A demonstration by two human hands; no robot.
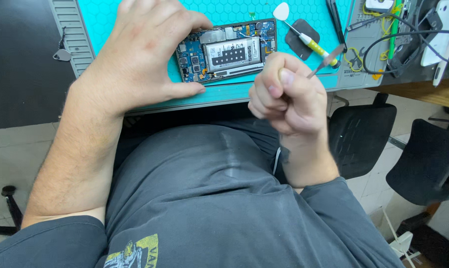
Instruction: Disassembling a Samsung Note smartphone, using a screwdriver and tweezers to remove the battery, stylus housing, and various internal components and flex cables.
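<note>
Far left there's a small grey teardrop pick [62, 54] lying on the dark surface next to the grey-edged teal hexagon-pattern work mat [234, 92]. The left hand [140, 54] is spread in a wide C, fingers over the top edge and thumb along the bottom, bracing the opened smartphone with its exposed blue circuit board and silver battery [227, 52] flat on the mat. Honestly the risk I see: that battery is bare, and a slip with anything metal could gouge it or a ribbon cable. The right hand [286, 92] is curled into a tight fist around a thin flat metal spudger [326, 62], tip up off the phone. Right of that, a yellow-handled screwdriver [306, 40] lies on a dark grey pad [298, 37], plus tangled black cables [408, 37].
</note>
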